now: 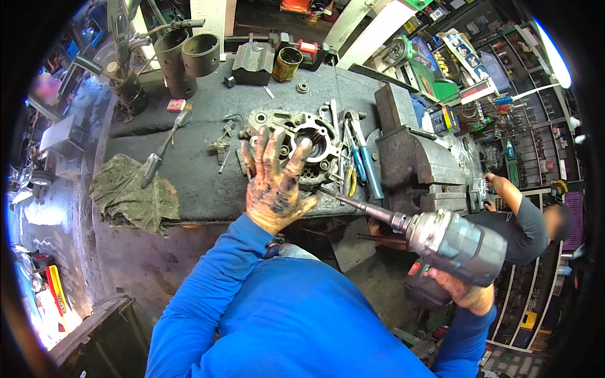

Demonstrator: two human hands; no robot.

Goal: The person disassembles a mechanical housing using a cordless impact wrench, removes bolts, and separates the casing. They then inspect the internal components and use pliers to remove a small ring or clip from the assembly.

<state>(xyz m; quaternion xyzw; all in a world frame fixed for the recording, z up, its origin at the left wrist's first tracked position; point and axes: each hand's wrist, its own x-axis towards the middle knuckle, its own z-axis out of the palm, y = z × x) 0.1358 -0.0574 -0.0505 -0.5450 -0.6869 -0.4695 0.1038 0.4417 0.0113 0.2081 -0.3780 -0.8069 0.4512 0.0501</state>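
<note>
My left hand (275,194), blackened with grease, lies with fingers spread on a grey metal engine casing (295,120) with a round bearing opening. My right hand (465,291) is wrapped round the handle of a cordless impact wrench (465,247). A long extension (359,203) runs from the tool leftward, and its tip meets the casing's near edge. Whether the tip is seated on a bolt is too small to tell. Blue-handled pliers (370,165) and several other hand tools lie just right of the casing.
A bench vise (413,157) stands right of the tools. Leftward on the dark workbench (208,195) lie a rag (135,192) and a black-handled tool (159,157). Metal cylinders (201,53) and a tin can (287,65) stand at the back. Another person (523,227) works at far right.
</note>
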